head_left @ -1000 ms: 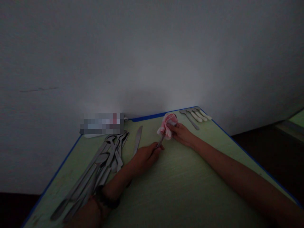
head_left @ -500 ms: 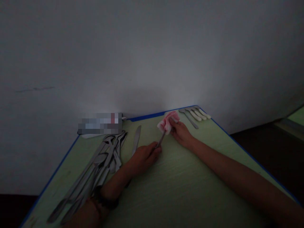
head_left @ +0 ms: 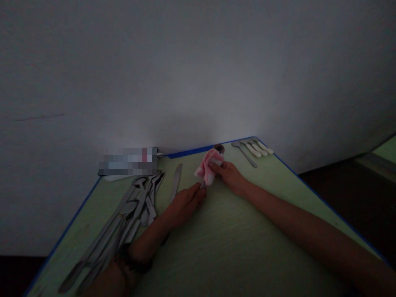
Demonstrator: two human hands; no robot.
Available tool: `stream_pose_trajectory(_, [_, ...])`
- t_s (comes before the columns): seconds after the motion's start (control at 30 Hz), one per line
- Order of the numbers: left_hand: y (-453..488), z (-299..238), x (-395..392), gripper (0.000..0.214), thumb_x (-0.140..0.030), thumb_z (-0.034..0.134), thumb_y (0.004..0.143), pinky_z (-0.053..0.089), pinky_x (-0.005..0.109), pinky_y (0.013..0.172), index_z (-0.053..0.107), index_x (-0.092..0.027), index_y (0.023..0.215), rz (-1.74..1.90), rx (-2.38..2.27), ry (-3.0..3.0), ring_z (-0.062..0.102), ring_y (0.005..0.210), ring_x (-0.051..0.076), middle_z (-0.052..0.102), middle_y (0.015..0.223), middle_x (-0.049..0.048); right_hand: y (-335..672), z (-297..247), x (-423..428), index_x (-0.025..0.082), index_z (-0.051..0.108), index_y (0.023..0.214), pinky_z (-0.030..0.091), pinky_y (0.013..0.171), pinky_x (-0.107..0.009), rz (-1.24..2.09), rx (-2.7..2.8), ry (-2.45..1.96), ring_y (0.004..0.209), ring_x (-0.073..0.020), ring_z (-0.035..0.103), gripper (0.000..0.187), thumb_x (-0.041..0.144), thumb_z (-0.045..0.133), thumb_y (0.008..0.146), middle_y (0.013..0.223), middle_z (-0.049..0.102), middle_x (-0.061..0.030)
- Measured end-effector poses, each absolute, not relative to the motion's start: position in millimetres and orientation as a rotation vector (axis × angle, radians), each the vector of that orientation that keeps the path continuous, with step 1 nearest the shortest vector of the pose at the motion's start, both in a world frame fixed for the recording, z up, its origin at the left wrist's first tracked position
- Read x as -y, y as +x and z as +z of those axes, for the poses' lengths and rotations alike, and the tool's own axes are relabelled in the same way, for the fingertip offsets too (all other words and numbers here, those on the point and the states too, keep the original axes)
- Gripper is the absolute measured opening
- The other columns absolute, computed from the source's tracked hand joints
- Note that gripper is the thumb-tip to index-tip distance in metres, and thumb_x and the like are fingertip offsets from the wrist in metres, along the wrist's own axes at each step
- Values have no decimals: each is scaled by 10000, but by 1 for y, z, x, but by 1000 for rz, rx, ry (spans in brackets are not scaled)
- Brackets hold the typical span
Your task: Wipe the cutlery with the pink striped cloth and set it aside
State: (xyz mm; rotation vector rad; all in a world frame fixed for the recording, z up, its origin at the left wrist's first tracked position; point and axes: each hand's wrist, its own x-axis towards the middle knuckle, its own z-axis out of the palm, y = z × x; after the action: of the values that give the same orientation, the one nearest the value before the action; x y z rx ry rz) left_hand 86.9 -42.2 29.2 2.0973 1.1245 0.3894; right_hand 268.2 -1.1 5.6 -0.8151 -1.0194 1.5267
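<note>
My left hand (head_left: 187,203) is closed on the handle end of a spoon, and the spoon's dark bowl (head_left: 219,147) sticks out beyond the cloth. Pinched in my right hand (head_left: 228,175) is a pink and white cloth (head_left: 208,165), wrapped around the spoon's middle and hiding most of its shaft. A table knife (head_left: 177,179) lies on the table just left of my left hand. Under and beside my left forearm is a heap of metal cutlery (head_left: 136,202), with spoons among it.
At the table's far right corner, several spoons with cream handles (head_left: 258,149) lie side by side, with a metal spoon (head_left: 246,154) next to them. A blurred-out packet (head_left: 128,161) stands at the far left corner. The green table (head_left: 235,243) has a blue edge and meets a wall (head_left: 198,74).
My right hand and the cloth have slid down the spoon toward my left hand, so the bowl now shows past the cloth. My left hand has shifted slightly left.
</note>
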Motion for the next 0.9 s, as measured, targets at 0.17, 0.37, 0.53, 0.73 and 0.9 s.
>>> stream_pose_trajectory(0.17, [88,31,45,316,-410,278,920,359,229,541,438,-203,743,338,-1130,2118,480,560,122,488,604,-38,271,0,-12,162,659,794,477,728,-262,1481,733,-708,730,-129,605,237,337,726,651,783,685,-29])
stream_pose_trajectory(0.37, [86,33,45,334,-420,289,921,354,226,543,437,-202,715,317,-1097,2091,467,549,113,481,592,-46,280,-6,-17,188,629,908,472,751,-291,1282,933,-769,802,-150,591,280,346,688,684,907,661,-30])
stream_pose_trajectory(0.53, [81,30,43,355,-439,307,917,355,219,547,456,-194,708,347,-1045,2001,453,553,106,469,595,-48,285,0,-13,229,613,910,411,842,-274,837,1124,-866,882,-148,539,194,339,622,751,926,622,-7])
stream_pose_trajectory(0.73, [80,21,37,356,-469,348,895,333,206,505,493,-182,743,534,-1061,1807,403,537,100,404,580,-55,285,-3,-17,219,602,905,436,748,-273,887,977,-932,829,-161,540,264,444,565,772,859,625,-15])
stream_pose_trajectory(0.9, [79,20,31,348,-495,393,868,365,208,518,497,-179,767,773,-1144,1639,428,557,104,444,631,-37,291,-6,-22,196,584,955,449,726,-300,942,987,-994,812,-171,565,380,525,514,778,824,632,-29])
